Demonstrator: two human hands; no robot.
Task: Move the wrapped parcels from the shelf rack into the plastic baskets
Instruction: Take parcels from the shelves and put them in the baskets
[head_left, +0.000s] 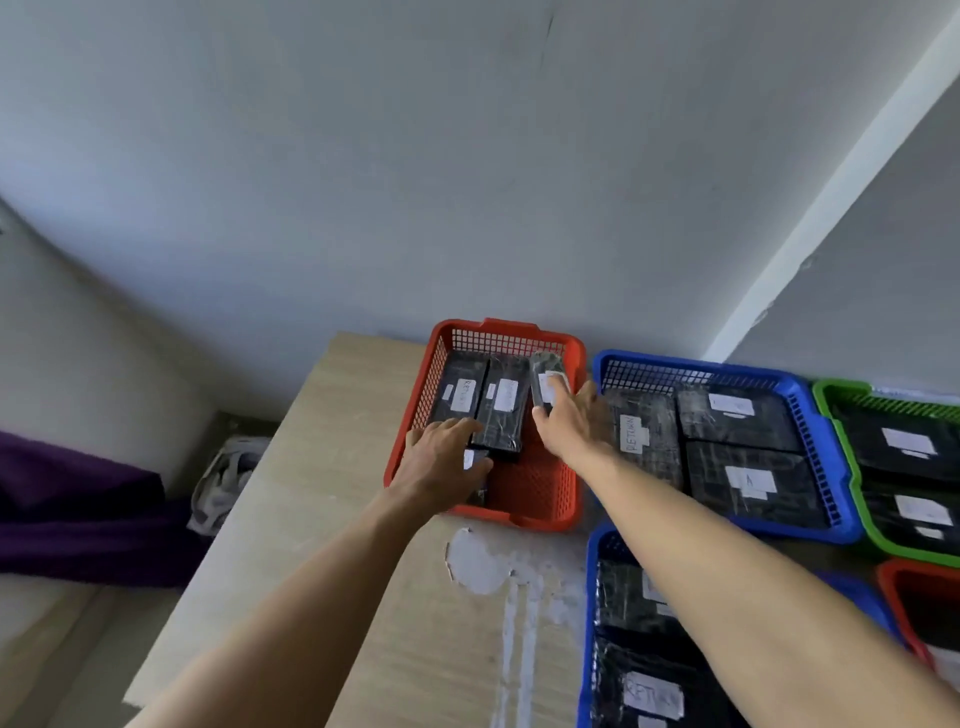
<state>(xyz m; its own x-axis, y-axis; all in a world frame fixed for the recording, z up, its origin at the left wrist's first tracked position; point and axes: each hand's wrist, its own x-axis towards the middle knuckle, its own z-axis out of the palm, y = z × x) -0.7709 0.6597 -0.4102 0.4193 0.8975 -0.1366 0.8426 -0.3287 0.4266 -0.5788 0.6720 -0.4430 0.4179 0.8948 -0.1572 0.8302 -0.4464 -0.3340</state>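
On the pale wood-grain table (322, 519), over the red basket (535, 483), our left hand (441, 462) pinches a small parcel (477, 493) between thumb and fingers, low at the near-left corner. Our right hand (571, 423) grips a tilted parcel (543, 371) against the right wall. We judge it best to lay each flat, label up, beside the two flat parcels (501, 410). The glossy black wrap looks slippery and the boxes look rigid and slab-like. Further right, the lattice-walled blue basket (701, 368) and green basket (839, 388) already hold parcels.
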